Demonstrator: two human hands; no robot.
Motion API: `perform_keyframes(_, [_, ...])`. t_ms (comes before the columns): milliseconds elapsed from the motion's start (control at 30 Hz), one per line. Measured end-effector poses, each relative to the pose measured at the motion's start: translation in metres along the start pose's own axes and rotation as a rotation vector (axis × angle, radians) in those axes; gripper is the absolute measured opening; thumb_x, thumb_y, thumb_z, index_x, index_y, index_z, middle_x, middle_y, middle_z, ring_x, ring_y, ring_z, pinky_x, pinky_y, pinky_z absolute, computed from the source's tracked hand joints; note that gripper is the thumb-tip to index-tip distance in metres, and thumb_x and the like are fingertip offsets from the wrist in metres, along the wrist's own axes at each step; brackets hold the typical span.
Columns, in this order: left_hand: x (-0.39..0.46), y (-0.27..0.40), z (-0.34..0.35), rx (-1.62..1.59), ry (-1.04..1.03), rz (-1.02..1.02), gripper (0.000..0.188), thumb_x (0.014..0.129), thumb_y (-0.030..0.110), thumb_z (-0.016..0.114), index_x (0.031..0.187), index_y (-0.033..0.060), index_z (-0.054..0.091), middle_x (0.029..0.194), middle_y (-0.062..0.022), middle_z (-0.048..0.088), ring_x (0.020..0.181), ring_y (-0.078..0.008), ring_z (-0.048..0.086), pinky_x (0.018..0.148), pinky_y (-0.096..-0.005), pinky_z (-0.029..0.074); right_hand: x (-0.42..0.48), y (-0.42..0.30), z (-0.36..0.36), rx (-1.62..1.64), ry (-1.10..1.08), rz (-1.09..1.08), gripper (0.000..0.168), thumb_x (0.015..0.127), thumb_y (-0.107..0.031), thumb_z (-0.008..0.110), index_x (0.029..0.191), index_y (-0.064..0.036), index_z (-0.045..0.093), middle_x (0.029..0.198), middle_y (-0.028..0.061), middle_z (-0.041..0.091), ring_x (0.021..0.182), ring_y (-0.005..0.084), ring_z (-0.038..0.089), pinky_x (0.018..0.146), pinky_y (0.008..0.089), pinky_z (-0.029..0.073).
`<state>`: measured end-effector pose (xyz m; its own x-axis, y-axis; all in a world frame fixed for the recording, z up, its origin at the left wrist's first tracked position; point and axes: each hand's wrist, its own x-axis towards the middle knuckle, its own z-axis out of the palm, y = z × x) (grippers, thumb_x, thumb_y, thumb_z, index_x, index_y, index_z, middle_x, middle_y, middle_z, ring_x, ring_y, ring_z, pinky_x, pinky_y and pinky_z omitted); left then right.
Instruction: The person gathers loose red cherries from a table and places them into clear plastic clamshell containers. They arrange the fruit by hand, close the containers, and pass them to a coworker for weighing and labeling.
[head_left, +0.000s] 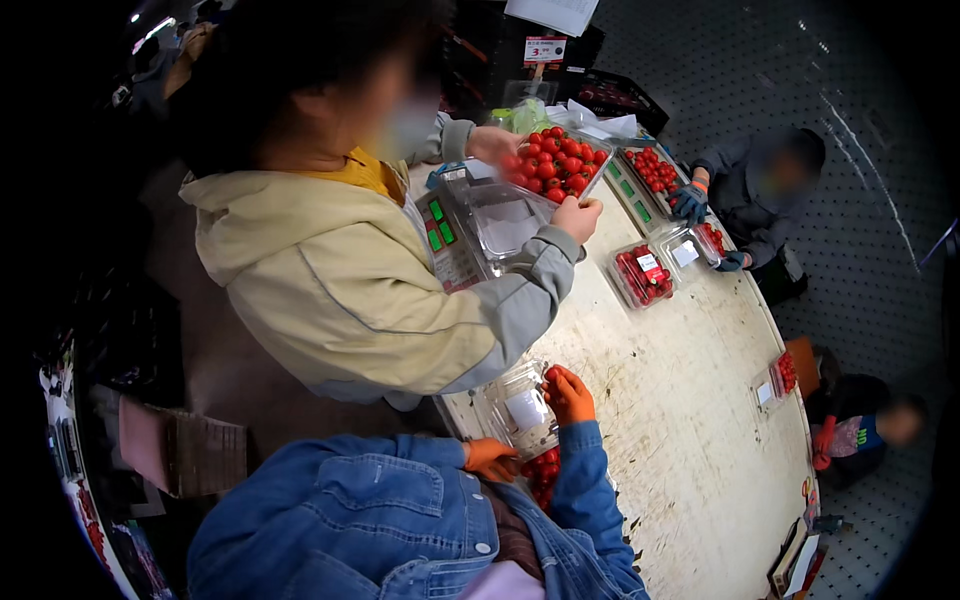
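Note:
My right hand (571, 396), in an orange glove and a denim sleeve, is raised with a small red tomato (553, 373) between its fingertips. My left hand (491, 459), also in an orange glove, lies beside a clear plastic clamshell container; whether it grips the rim cannot be made out. The container's lid (527, 409) is folded back on the table, with a white label. Red tomatoes (544, 474) fill the near part, partly hidden by my right sleeve.
A person in a beige jacket (360, 285) at the upper left holds an open container of tomatoes (559, 165) above a scale (450, 240). A closed tomato clamshell (643, 275) stands on the table (675, 390). Two gloved people are across the table, one by another scale (634, 195).

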<state>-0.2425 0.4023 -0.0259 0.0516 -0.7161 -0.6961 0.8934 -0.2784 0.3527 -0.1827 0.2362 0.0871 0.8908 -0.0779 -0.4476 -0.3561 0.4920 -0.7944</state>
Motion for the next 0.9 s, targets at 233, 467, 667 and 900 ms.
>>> perform_keyframes(233, [0.004, 0.0, -0.008, 0.049, -0.043, -0.036, 0.05, 0.092, 0.04, 0.041, 0.125, 0.003, 0.046, 0.119, -0.0187, 0.054, 0.108, -0.0304, 0.054, 0.084, -0.0382, 0.043, -0.023, 0.022, -0.023, -0.044, 0.149, 0.035, 0.032, 0.085, -0.018, 0.062, 0.112, -0.003, 0.055, 0.094, 0.0062, 0.062, 0.082, 0.0195, 0.061, 0.066, 0.0273, 0.05])
perform_keyframes(467, [-0.008, 0.008, 0.0, 0.087, -0.053, -0.021, 0.05, 0.092, 0.039, 0.041, 0.121, -0.0009, 0.048, 0.118, -0.0202, 0.053, 0.109, -0.0331, 0.052, 0.084, -0.0375, 0.045, -0.026, 0.033, -0.014, -0.156, 0.073, 0.062, 0.038, 0.085, -0.022, 0.062, 0.116, -0.003, 0.052, 0.104, 0.0075, 0.061, 0.088, 0.0185, 0.06, 0.075, 0.0294, 0.048])
perform_keyframes(667, [-0.007, 0.005, -0.003, 0.097, -0.06, 0.026, 0.05, 0.092, 0.037, 0.041, 0.121, -0.0024, 0.047, 0.117, -0.0227, 0.053, 0.109, -0.0354, 0.052, 0.084, -0.0378, 0.046, -0.02, 0.038, -0.005, -0.173, 0.022, 0.038, 0.039, 0.084, -0.022, 0.063, 0.116, -0.003, 0.052, 0.103, 0.007, 0.061, 0.088, 0.019, 0.06, 0.076, 0.0301, 0.048])
perform_keyframes(900, [-0.004, 0.006, -0.001, 0.066, -0.025, 0.001, 0.047, 0.092, 0.035, 0.041, 0.121, -0.0014, 0.047, 0.116, -0.0208, 0.054, 0.104, -0.0338, 0.055, 0.082, -0.0374, 0.047, -0.015, 0.039, -0.012, -0.171, 0.012, 0.047, 0.038, 0.084, -0.022, 0.063, 0.115, -0.003, 0.053, 0.104, 0.007, 0.061, 0.089, 0.0194, 0.06, 0.076, 0.0299, 0.048])
